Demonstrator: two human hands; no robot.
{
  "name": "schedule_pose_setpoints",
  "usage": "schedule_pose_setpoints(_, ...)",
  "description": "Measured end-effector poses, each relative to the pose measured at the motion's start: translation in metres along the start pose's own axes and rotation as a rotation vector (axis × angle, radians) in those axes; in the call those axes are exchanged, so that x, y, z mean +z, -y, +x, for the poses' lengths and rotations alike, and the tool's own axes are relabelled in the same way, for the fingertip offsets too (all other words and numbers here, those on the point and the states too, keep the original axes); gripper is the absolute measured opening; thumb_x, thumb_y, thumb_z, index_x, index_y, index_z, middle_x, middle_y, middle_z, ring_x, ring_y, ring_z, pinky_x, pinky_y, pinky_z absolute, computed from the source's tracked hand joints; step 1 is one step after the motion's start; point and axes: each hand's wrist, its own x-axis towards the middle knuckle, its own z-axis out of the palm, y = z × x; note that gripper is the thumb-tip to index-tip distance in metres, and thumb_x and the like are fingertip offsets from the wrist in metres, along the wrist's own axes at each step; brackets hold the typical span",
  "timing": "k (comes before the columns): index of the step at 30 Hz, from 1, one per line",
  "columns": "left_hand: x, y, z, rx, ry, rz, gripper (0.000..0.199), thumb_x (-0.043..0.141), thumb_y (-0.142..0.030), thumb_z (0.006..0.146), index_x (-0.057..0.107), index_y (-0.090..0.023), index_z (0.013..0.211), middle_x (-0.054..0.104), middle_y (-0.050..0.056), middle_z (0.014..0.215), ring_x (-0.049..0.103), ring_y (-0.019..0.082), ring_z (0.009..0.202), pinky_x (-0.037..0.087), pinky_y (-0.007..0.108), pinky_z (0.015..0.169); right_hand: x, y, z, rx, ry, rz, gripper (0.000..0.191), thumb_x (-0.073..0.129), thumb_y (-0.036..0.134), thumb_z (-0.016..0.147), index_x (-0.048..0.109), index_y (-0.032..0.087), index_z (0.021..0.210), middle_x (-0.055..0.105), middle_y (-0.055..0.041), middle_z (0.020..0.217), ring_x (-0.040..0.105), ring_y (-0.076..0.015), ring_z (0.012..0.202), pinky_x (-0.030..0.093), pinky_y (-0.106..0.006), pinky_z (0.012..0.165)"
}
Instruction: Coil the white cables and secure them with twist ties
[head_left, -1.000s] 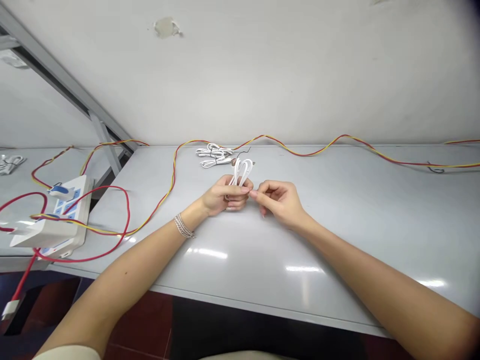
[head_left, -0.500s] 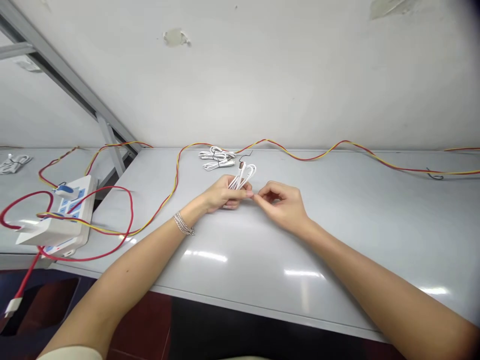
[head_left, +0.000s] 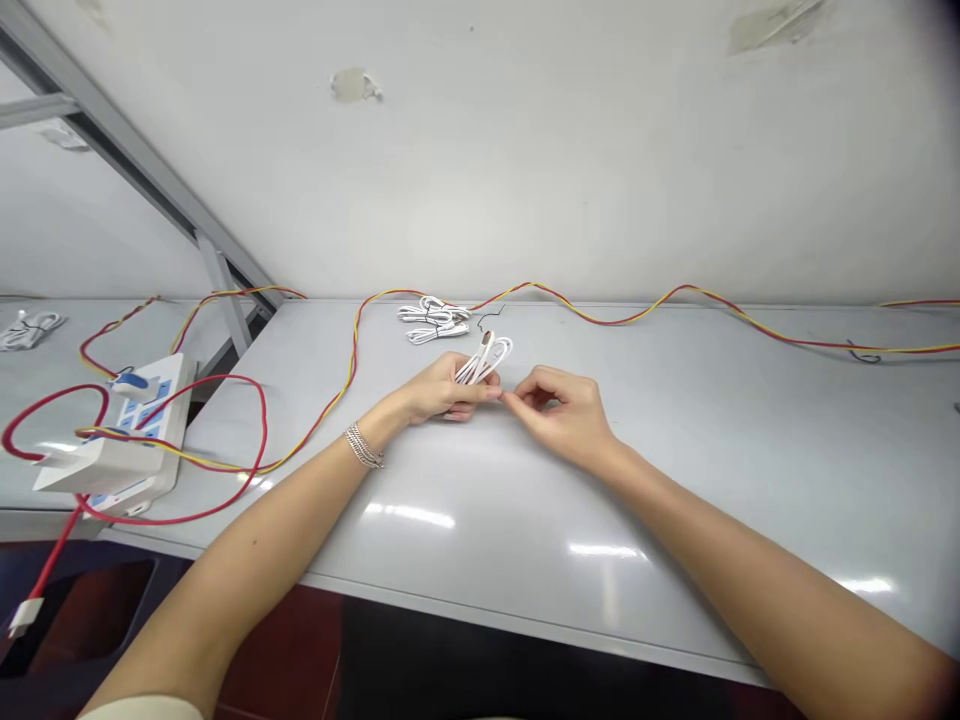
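The left hand (head_left: 442,390) is curling closed around a looped white cable (head_left: 480,362), whose folded loops are sticking up above the fingers. The right hand (head_left: 559,415) is pinching its fingertips (head_left: 512,399) together just beside the left hand; whether they are holding anything is too small to tell. Two bundled white cables (head_left: 433,320) are lying beyond them on the grey table (head_left: 750,450), near a red-and-yellow twisted wire (head_left: 600,318).

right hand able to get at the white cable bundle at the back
Probably yes. The looped white cable in the left hand sits near the direct line from the right hand to the white cable bundle, but the grey table top behind it looks free for going round.
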Motion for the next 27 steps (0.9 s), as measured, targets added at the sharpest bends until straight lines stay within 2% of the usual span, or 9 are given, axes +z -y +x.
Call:
schedule_pose_setpoints(8,-0.0003,-0.0007,-0.0002,-0.001,0.010,-0.001,0.037,0.081,-0.036,0.073,0.053,-0.013,0.079,0.037,-0.009,0.053,0.032,0.002,0.040,0.027,0.017,0.040,0.0009,-0.0011,-0.0005,0.006,-0.006,0.006,0.022,0.067,0.024,0.082,0.058,0.018,0.062,0.059,0.0005,0.059,0.052,-0.0089,0.053,0.044,-0.023,0.052)
schedule_pose_setpoints(27,-0.0017,0.0025,0.0013,0.031,0.029,0.011,0.036,0.080,-0.036,0.076,0.052,-0.013,0.074,0.035,-0.008,0.054,0.033,0.002,0.041,0.027,0.018,0.041,0.0026,-0.0030,0.0000,0.116,0.022,0.127,0.024,0.069,0.030,0.080,0.058,0.017,0.063,0.060,0.0003,0.059,0.051,-0.0089,0.053,0.043,-0.023,0.052)
